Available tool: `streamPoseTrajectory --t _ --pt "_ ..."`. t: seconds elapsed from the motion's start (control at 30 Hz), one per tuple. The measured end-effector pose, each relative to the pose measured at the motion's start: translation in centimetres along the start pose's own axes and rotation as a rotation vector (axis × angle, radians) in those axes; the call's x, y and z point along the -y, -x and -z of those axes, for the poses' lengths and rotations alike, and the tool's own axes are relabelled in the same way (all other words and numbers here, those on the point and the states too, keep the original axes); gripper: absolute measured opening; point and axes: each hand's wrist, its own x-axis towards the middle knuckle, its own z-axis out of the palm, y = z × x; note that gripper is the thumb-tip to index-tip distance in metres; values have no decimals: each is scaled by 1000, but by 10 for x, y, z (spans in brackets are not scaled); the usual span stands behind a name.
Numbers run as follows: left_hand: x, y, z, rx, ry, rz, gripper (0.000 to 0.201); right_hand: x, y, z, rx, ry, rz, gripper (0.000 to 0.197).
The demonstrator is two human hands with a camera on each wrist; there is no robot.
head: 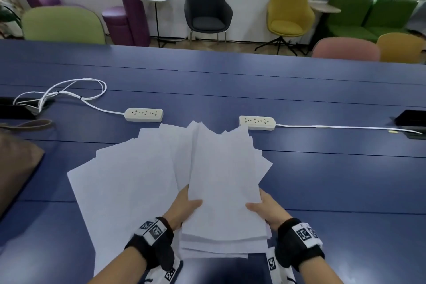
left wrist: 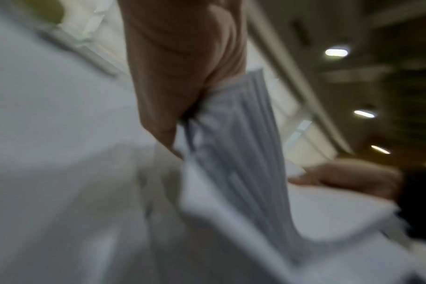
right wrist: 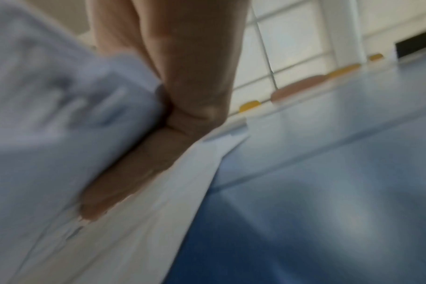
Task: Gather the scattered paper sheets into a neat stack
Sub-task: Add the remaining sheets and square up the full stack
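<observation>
A bundle of white paper sheets (head: 222, 182) is lifted off the blue table (head: 322, 182) in the head view, its far ends fanned unevenly. My left hand (head: 186, 205) grips its left edge, thumb on top. My right hand (head: 262, 208) grips its right edge the same way. More loose sheets (head: 124, 182) lie spread on the table to the left, partly under the bundle. The blurred left wrist view shows my left hand (left wrist: 182, 92) against the edges of the paper bundle (left wrist: 236, 146). In the right wrist view my right hand (right wrist: 158, 138) clasps the sheets (right wrist: 61, 119).
Two white power strips (head: 143, 114) (head: 257, 122) with cables lie just beyond the papers. A brown bag (head: 16, 168) sits at the left table edge and a black object (head: 411, 117) at the far right. Chairs stand behind the table.
</observation>
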Motion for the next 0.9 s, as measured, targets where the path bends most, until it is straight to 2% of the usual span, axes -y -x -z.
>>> streamPoseTrajectory --t 0.07,0.17,0.3,0.47,0.53,0.67,0.8,0.9 --pt "-15 7 -5 -106 -132 -145 44 19 13 2 -76 75 115 45" --pt "-44 20 -13 -246 -107 -339 36 47 28 2 -268 52 330 47" --pt "-74 29 -22 -308 -44 -523 35 67 34 -5 -399 -42 529 42" --pt "-81 41 -27 -385 52 -620 38 69 38 -12 -387 -90 560 33" --pt "-80 43 -24 -420 71 -631 39 69 37 -12 -396 -132 558 30" --pt "-86 43 -17 -404 109 -616 36 75 47 -7 -433 -304 563 18" --pt "-112 53 -12 -436 130 -682 37 93 62 7 -410 -329 669 17" --pt "-141 69 -13 -475 126 -810 41 119 76 11 -444 -362 775 19"
